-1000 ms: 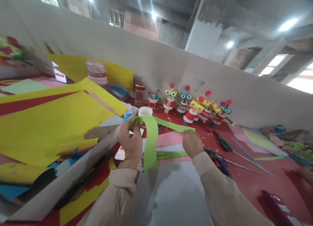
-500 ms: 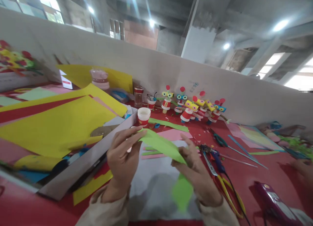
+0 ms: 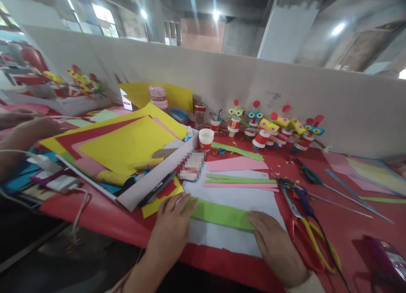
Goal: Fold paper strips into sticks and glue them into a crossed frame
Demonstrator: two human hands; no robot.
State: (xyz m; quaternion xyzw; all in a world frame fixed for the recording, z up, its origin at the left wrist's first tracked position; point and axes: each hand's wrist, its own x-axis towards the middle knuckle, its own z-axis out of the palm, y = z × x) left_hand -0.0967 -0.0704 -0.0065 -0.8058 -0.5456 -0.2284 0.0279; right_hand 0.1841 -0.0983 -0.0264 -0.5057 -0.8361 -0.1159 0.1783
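A green paper strip (image 3: pixel 222 214) stretches low over the white sheet (image 3: pixel 203 236) in front of me, with a darker crease line along its lower edge. My left hand (image 3: pixel 173 223) is closed on the strip's left end, fingers over the top and thumb hidden. At the right end, my right hand (image 3: pixel 275 246) grips the strip with its fingertips. Just beyond lie thin green strips (image 3: pixel 241 180) and pink strips (image 3: pixel 237 186), with a wider pink paper piece (image 3: pixel 237 164) behind them.
Paper-cup figures (image 3: pixel 263 134) stand along the partition. Scissors (image 3: pixel 312 238), a glue gun (image 3: pixel 303 198) and pliers (image 3: pixel 306 170) lie right. A box (image 3: pixel 158 170) with coloured sheets sits left, near white cups (image 3: pixel 206 136). Another person's arm (image 3: pixel 25 132) reaches in at far left.
The green strip came down from a raised, bent position to nearly flat over the white sheet. Both hands lowered with it and moved to its ends. The view turned left.
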